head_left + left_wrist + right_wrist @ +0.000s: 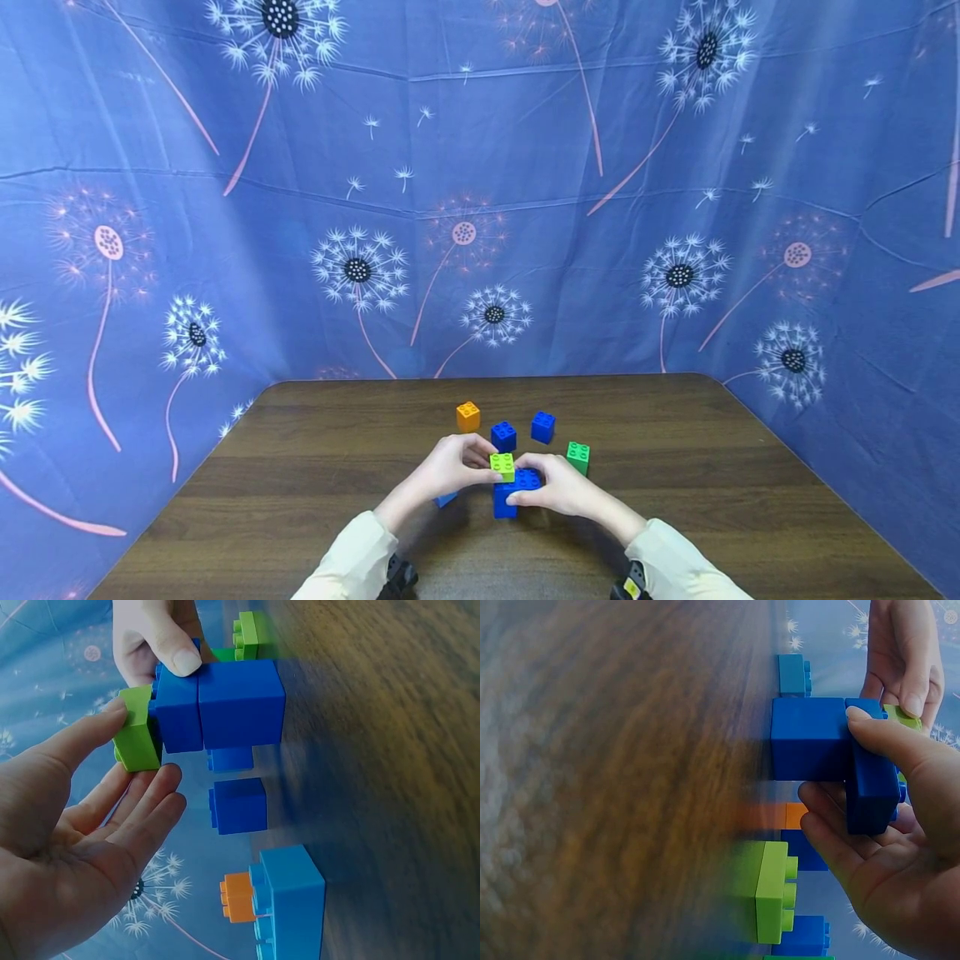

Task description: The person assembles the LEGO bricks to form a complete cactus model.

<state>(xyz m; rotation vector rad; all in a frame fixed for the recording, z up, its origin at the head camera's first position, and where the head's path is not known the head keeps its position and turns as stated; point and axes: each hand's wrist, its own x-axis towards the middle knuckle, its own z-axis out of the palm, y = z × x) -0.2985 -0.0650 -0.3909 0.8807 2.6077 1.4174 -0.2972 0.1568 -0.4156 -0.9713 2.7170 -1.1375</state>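
A blue brick stack (pixel 507 495) stands on the wooden table (pixel 315 467) in front of me. The stack's lower cube (pixel 810 739) rests on the wood. On its top sits a lime green brick (pixel 502 465), which my left hand (pixel 480 468) pinches between thumb and fingers. In the left wrist view the lime brick (pixel 137 739) lies at the stack's (pixel 225 705) top end. My right hand (pixel 527 488) grips the stack's upper blue brick (pixel 870 780), thumb over it and fingers beneath.
Loose bricks lie just behind the hands: an orange one (pixel 468 416), two blue ones (pixel 503 435) (pixel 543 426) and a green one (pixel 577 457). A light blue brick (pixel 289 896) sits under my left wrist. A blue dandelion-print cloth (pixel 480 208) walls the table.
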